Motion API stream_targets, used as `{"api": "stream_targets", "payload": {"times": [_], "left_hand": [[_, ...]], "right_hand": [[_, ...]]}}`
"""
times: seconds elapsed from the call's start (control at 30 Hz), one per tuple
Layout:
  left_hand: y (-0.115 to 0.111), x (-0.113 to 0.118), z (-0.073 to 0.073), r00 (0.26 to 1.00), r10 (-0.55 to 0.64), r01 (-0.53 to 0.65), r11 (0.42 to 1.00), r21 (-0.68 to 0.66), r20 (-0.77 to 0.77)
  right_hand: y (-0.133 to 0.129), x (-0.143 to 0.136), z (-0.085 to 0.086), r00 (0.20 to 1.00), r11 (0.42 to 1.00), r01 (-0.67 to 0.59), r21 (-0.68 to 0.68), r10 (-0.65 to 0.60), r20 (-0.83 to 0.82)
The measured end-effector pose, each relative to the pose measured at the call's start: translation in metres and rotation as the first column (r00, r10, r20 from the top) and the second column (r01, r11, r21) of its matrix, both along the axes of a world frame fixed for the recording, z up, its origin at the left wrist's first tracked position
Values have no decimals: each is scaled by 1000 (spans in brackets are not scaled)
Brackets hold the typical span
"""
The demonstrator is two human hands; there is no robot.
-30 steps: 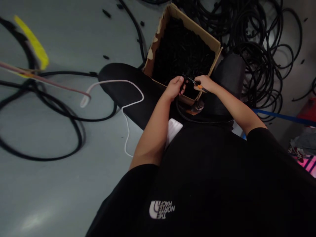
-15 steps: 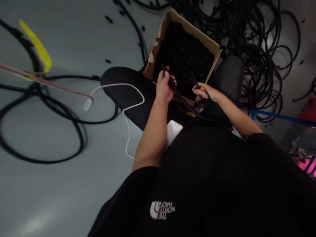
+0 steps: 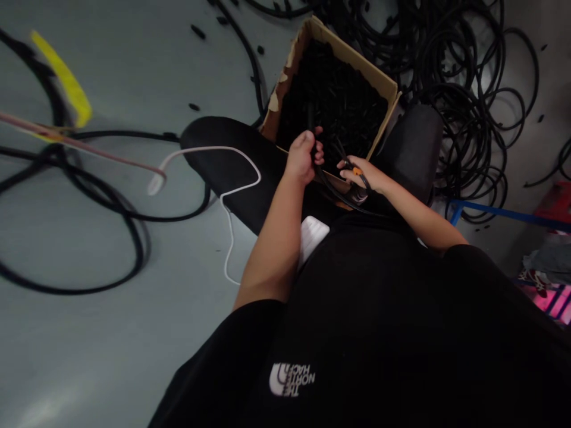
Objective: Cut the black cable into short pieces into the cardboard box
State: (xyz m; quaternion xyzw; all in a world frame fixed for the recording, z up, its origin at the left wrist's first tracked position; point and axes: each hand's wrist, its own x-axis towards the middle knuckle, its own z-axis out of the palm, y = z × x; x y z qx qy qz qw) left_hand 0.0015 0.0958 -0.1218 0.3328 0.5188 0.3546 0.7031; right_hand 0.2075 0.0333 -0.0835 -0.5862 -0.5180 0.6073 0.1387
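My left hand (image 3: 306,156) is closed round a black cable (image 3: 330,187), whose upper end points over an open cardboard box (image 3: 352,50). The cable runs down from the hand toward my lap. In my right hand (image 3: 360,172) is a pair of scissors (image 3: 357,170) with black and orange handles, its blades pointing up and left, close beside the cable. Many small black pieces (image 3: 339,89) fill the box, which stands between my knees. The exact cable tip is hard to tell against the dark pieces.
Black cable coils (image 3: 464,107) lie at the upper right, and larger cable loops (image 3: 143,238) at the left. A white device (image 3: 313,233) with a white cord rests by my lap. A yellow strip (image 3: 65,80) is at the upper left. A person's shoe (image 3: 535,279) shows at the right edge.
The cable in my left hand has swung more upright, and that hand has shifted slightly right and down. My right hand with the scissors has moved left and a little down, closer to it.
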Motion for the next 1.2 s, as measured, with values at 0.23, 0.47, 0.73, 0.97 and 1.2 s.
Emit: {"api": "stream_targets", "payload": {"times": [0.23, 0.47, 0.73, 0.97, 1.2], "left_hand": [[-8, 10, 5, 980, -196, 193, 973, -126, -18], [-9, 9, -6, 944, -325, 320, 944, -87, -62], [-9, 12, -25, 949, -238, 229, 971, -66, -207], [-11, 13, -38, 925, -263, 297, 951, 89, -276], [-8, 11, -51, 915, -137, 197, 973, 122, -381]], "right_hand": [[59, 25, 1, 913, 951, -293, 102, 246, 325], [64, 25, 1, 880, 941, -338, 26, 307, 362], [51, 29, -7, 874, 942, -312, 124, 234, 425], [51, 29, -13, 838, 933, -359, 33, 306, 452], [50, 20, -15, 830, 950, -312, 26, 259, 495]]}}
